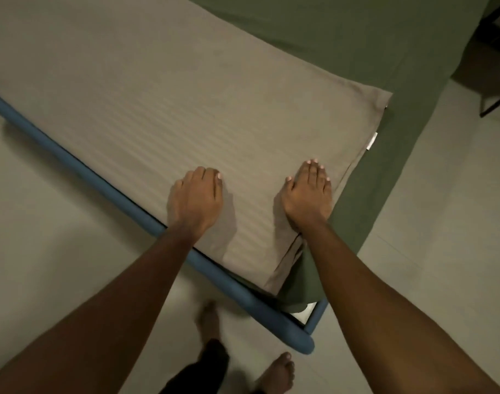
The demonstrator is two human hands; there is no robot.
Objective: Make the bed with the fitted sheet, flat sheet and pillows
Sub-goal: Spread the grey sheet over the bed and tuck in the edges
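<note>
Pressing palm-down on the taupe striped sheet (186, 109), close to its near right corner: left hand (196, 200) and right hand (308, 194), side by side and apart. Grip of each slack, fingers laid along the cloth, the left ones somewhat bent at the tips, pinching and holding nothing.

Done, judging by the lie of things:
- green sheet (357, 38) spread over the mattress and draped off the right side down to the floor (442, 251);
- taupe striped sheet laid on top of it, running along the blue bed frame (72, 163) on the left, mostly smooth, with a white label (371, 140) at its far right edge.

Left to do, by estimate:
- green sheet loose and bunched inside the frame at the near corner, with a white mattress corner (307, 311) bare beside it, so not fitted or tucked there;
- taupe striped sheet covering only part of the bed's width, with green beyond it to the right; looks doubled at the near edge, so probably to be opened out or drawn across;
- no pillows in view, so placing them outstanding.

Cannot tell for certain which cloth serves as fitted sheet and which as flat sheet. Roughly mid-task.

Also present: bare foot (280, 371) on the floor by the frame's near end.
</note>
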